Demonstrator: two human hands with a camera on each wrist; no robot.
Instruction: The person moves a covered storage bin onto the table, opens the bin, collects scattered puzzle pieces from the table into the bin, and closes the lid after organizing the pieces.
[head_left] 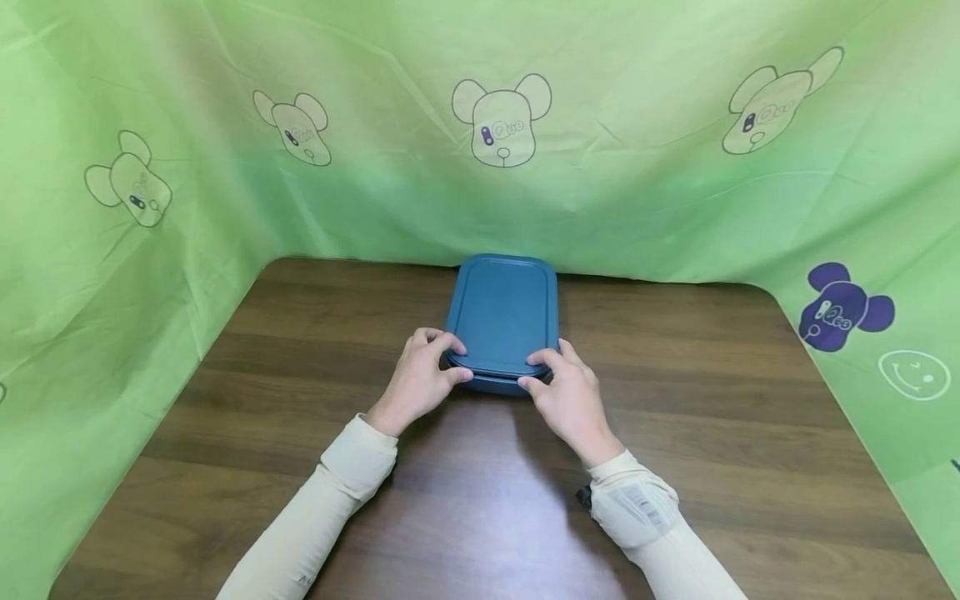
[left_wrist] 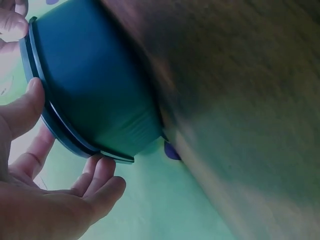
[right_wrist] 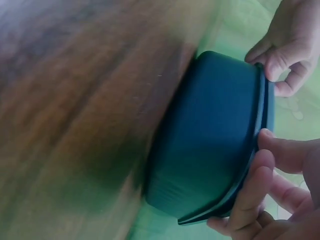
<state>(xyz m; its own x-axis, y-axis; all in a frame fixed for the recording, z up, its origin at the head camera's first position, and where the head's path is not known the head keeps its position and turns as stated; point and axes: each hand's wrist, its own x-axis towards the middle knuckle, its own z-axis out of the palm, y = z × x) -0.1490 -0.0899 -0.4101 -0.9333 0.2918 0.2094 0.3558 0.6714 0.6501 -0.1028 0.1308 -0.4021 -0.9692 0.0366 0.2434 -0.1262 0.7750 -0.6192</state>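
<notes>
A blue rectangular storage box [right_wrist: 210,120] stands on the table near its far edge, with a blue lid [head_left: 506,308] over its top. My left hand [head_left: 422,372] grips the near left corner, its thumb at the front rim and index finger on top of the lid. At the near right corner my right hand [head_left: 570,396] pinches the lid edge the same way, with other fingers along the side. A narrow dark line shows between lid and box rim along the front. In the left wrist view, the lid's edge [left_wrist: 65,140] runs between my thumb and fingers.
The brown wood-grain table [head_left: 675,433] reaches back to a green cloth curtain [head_left: 375,200] printed with bear heads. The curtain hangs along the back and both sides, close behind the box.
</notes>
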